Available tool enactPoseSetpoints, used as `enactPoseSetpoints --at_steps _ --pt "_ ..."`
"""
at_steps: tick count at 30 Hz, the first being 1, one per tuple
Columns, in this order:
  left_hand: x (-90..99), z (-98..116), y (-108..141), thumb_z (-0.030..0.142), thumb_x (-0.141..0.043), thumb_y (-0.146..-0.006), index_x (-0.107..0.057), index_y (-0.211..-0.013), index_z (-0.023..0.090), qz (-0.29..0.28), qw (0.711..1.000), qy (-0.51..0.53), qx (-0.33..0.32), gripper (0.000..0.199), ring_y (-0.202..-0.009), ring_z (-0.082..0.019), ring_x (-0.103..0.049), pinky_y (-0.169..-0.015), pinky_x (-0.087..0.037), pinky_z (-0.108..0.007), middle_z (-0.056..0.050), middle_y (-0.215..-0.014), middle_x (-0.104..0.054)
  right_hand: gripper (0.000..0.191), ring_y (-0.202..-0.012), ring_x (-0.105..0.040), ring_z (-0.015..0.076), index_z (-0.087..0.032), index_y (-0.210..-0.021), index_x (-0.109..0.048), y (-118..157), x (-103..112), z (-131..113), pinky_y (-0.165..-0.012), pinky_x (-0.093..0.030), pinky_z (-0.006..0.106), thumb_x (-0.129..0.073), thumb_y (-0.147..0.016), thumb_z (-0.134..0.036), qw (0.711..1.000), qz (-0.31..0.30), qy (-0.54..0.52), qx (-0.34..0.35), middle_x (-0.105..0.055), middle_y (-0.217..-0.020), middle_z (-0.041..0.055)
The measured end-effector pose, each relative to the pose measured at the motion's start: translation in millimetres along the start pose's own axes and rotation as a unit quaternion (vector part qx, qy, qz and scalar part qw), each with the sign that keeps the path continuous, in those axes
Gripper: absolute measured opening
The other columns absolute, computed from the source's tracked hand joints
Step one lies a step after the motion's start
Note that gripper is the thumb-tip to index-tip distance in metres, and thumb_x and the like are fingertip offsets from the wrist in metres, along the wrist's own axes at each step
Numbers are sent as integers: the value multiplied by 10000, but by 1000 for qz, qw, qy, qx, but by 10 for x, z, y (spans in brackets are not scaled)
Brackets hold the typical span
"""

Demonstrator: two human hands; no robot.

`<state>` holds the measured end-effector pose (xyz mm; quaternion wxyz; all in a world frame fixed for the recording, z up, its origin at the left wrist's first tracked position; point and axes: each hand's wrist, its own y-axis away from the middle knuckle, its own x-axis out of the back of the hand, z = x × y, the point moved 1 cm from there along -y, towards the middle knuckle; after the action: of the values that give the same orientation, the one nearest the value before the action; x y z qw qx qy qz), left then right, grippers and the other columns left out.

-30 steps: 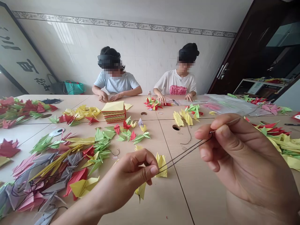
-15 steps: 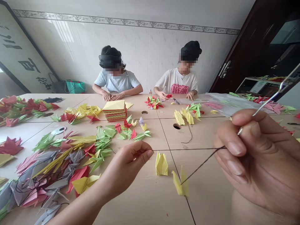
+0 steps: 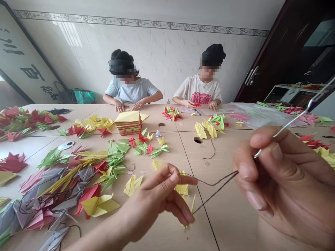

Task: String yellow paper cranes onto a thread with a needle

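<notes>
My left hand (image 3: 167, 190) pinches a black thread between thumb and index finger, its other fingers spread over a yellow paper crane (image 3: 193, 204) that they partly hide. The thread (image 3: 216, 193) runs from that crane up to my right hand (image 3: 282, 167), and a slack length goes back to the left. Between the right thumb and index finger is a bent metal wire hook (image 3: 290, 122), pointing up to the right. Another yellow crane (image 3: 182, 189) is partly covered by my left hand; one more yellow crane (image 3: 133, 185) lies left of it.
Colourful folded paper (image 3: 86, 170) covers the table's left side. Beyond it stands a stack of square paper (image 3: 128, 122). Yellow cranes (image 3: 206, 129) lie beside a table hole (image 3: 198, 140). Two people (image 3: 131, 90) (image 3: 202, 87) sit opposite, their hands on paper.
My left hand has moved right and down to the threaded crane, its lower fingers now spread. The upper thread has gone slack. My right hand has shifted slightly left with the hook.
</notes>
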<state>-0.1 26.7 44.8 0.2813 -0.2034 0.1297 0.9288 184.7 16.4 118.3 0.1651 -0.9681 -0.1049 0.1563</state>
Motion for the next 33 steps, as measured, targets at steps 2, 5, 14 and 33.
enactPoseSetpoints --at_steps 2,5,14,33 --pt "-59 -101 2 429 -431 -946 -429 -869 198 -18 999 8 29 244 -637 -149 -679 -619 -514 -306 -79 -1010 -677 81 -406 -570 84 -315 -847 -654 3 -21 5 -303 -372 169 -586 -891 -315 1000 -7 7 -7 -667 -678 -37" --pt "-65 -175 -5 456 -406 -952 -408 -831 197 8 996 -87 25 286 -491 -73 -493 -552 -395 -210 43 -566 -559 108 -390 -553 100 -324 -820 -651 6 -12 2 -283 -358 196 -573 -895 -315 1000 3 28 9 -701 -727 -23" --pt "4 -152 -30 456 -479 -922 -389 -835 221 38 977 -207 -23 266 -521 -83 -214 -498 -185 -233 98 -599 -289 71 -369 -504 67 -304 -856 -668 3 67 -25 -304 -347 201 -606 -881 -328 995 76 37 54 -735 -804 -11" --pt "12 -113 -9 305 -577 -839 -530 -902 213 78 924 -375 21 121 -518 -100 -337 -491 -255 -221 93 -557 -384 127 -286 -491 81 -315 -877 -679 12 119 -70 -168 -234 161 -557 -907 -291 988 30 87 127 -641 -604 -9"
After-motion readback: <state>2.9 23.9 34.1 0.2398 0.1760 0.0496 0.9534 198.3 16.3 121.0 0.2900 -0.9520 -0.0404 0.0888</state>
